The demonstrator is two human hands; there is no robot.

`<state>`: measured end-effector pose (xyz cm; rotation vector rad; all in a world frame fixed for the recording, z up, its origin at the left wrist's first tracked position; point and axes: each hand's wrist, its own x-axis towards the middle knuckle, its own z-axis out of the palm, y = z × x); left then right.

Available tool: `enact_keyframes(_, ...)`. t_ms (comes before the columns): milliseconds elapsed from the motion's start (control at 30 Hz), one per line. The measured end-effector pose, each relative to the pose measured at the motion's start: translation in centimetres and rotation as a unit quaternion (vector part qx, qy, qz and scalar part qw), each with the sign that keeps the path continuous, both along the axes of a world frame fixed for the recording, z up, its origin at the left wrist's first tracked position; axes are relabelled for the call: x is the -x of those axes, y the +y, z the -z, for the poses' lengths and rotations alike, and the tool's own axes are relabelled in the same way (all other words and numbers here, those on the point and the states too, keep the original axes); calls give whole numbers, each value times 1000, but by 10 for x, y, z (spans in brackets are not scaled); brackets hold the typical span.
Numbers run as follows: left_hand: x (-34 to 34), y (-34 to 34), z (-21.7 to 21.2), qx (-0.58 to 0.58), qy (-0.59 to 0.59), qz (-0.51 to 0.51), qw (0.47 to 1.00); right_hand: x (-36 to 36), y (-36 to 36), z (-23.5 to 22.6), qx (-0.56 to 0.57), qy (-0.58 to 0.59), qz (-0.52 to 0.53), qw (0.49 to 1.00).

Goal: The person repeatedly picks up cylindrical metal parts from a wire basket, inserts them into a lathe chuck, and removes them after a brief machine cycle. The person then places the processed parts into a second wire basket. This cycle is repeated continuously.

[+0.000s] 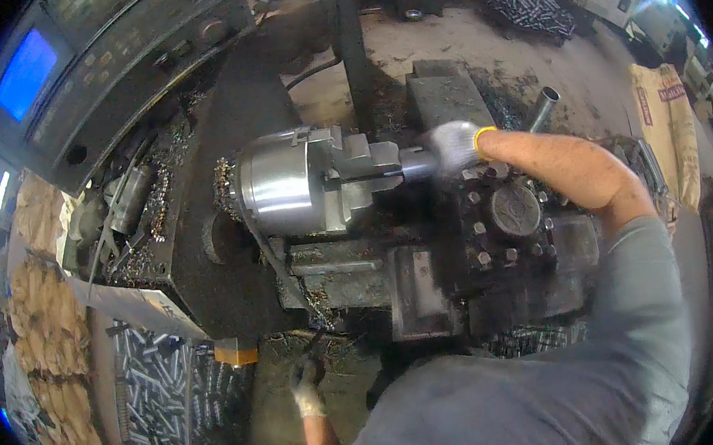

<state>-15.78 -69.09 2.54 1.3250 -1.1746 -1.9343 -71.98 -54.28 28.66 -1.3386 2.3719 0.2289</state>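
Note:
My right hand [456, 146], in a white knit glove with a yellow cuff, is closed round the free end of a short metal cylinder [417, 163]. The cylinder's other end sits between the stepped jaws [359, 175] of a shiny lathe chuck [280, 184]. Lower down, my left hand [306, 385], in a soiled glove, is closed at a dark handle [313, 342] that slants up toward the machine bed; its lower end is hidden by the fingers. Just below my right hand stands the bolted tool turret [516, 210].
Metal chips [161, 198] lie along the machine at the left. A crate of metal pieces [152, 375] stands lower left, beside stacked sacks [46, 317]. A control panel with a blue screen [25, 74] is upper left. An upright pipe [545, 108] rises beyond my right forearm.

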Motion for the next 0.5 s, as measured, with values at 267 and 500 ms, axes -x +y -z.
enact_keyframes(267,-18,-79,-25,-32,113,-277,954,39,-7,47,-21,-41,-25,999)
enact_keyframes(500,-59,-122,-34,-180,218,-107,953,17,-28,43,126,-151,43,979)
